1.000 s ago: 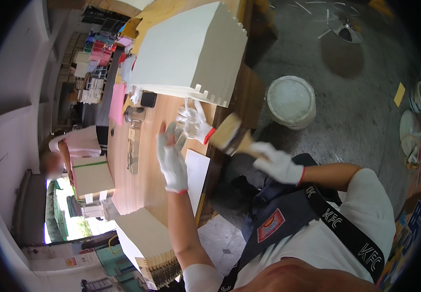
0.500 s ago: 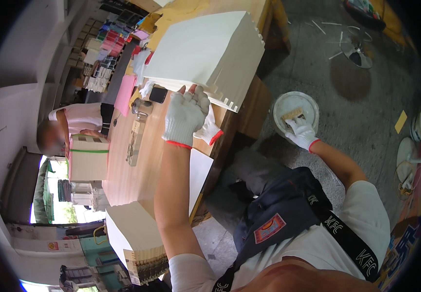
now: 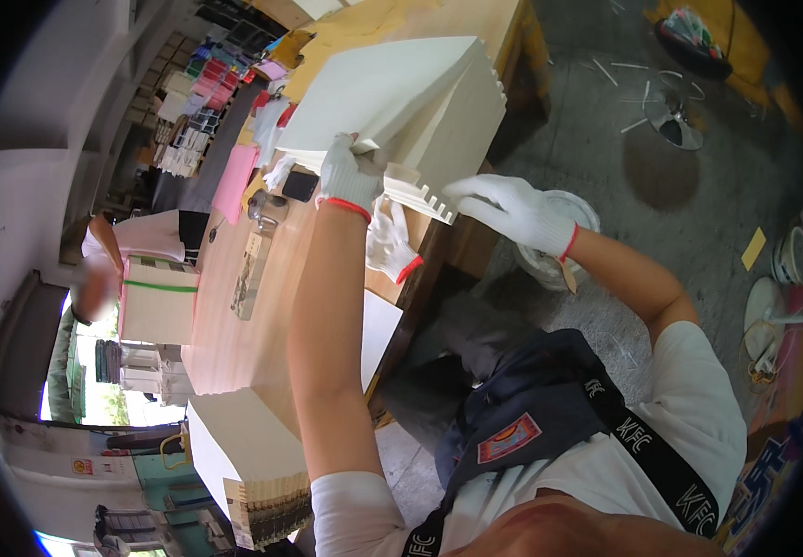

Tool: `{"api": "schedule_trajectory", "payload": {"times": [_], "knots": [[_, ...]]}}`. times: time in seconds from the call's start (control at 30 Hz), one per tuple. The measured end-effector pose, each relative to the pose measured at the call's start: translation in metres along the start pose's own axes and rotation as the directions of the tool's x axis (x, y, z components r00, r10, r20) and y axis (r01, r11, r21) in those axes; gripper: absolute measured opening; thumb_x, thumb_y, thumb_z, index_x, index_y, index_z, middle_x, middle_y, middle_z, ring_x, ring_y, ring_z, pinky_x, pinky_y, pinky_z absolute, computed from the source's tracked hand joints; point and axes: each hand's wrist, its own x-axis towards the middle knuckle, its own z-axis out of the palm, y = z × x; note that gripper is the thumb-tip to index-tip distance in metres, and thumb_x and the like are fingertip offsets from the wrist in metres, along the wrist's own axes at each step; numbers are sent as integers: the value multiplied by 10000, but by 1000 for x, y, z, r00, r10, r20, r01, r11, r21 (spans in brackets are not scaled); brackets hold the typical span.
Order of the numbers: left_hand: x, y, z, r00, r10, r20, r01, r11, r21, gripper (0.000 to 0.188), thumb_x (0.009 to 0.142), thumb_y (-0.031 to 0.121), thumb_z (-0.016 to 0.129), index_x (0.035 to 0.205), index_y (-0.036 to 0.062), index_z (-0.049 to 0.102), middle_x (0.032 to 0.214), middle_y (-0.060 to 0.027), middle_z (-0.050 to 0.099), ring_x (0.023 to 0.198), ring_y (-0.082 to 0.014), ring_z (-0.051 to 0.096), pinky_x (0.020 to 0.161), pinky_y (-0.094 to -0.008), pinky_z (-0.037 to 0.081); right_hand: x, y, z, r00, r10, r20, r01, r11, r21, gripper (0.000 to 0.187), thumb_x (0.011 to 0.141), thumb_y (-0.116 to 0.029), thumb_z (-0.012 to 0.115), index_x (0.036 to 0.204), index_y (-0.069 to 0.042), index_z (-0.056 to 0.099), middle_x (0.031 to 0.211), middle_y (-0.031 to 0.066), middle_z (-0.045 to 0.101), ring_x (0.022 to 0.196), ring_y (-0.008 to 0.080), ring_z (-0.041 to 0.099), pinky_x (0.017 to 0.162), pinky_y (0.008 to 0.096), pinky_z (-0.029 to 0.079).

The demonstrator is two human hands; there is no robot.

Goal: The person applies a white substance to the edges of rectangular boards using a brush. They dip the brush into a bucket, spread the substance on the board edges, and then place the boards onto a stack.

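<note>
A tall stack of white paper blocks [image 3: 452,125] stands on the wooden table, with stepped layers along its near edge. My left hand [image 3: 353,174], in a white glove whose fingertips look bare, is closed on the near corner of the top sheet [image 3: 373,93]; the sheet bends up there. Beside the stack's near right corner is my right hand [image 3: 517,212], gloved in white, fingers stretched toward the layered edge and holding nothing visible. Below it, a white bucket [image 3: 590,212] is partly hidden. A wooden brush handle [image 3: 568,276] leans over its rim.
A spare white glove [image 3: 390,243] with a red cuff lies by the stack. On the table [image 3: 234,348] are a phone [image 3: 300,184], a glass jar [image 3: 267,209] and another paper stack [image 3: 253,432]. Across it, a person [image 3: 146,237] stands by a strapped stack [image 3: 158,299].
My right hand has let go of the brush and moved up-left from the bucket to the stack's edge. My left hand has closed on the top sheet's corner and bent it up.
</note>
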Motion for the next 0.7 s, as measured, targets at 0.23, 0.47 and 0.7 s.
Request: {"api": "schedule_trajectory", "payload": {"times": [0.23,0.47,0.7], "knots": [[-15,43,-9,968,-1,252,41,987,-155,260,973,92,486,1201,-9,560,1140,-207,633,787,-252,685,501,-230,576,93,9,-31,952,272,138,-297,729,617,452,1019,-294,527,1364,-4,522,1165,137,663,910,192,678,757,296,565],[-95,122,-210,883,-20,469,-60,986,153,322,974,147,507,1239,-27,562,1132,-186,669,881,-224,703,606,-264,590,158,-28,-19,856,63,514,-512,244,823,542,1016,-345,539,1451,-34,448,1386,77,575,1222,176,567,987,324,513],[-274,90,-270,911,411,-23,-327,756,567,503,939,83,496,1422,-37,421,1302,-174,595,1137,-256,632,938,-358,533,125,-25,153,740,303,601,-330,941,-68,458,891,-440,642,1154,-68,686,1019,69,671,846,170,613,681,308,502]]}}
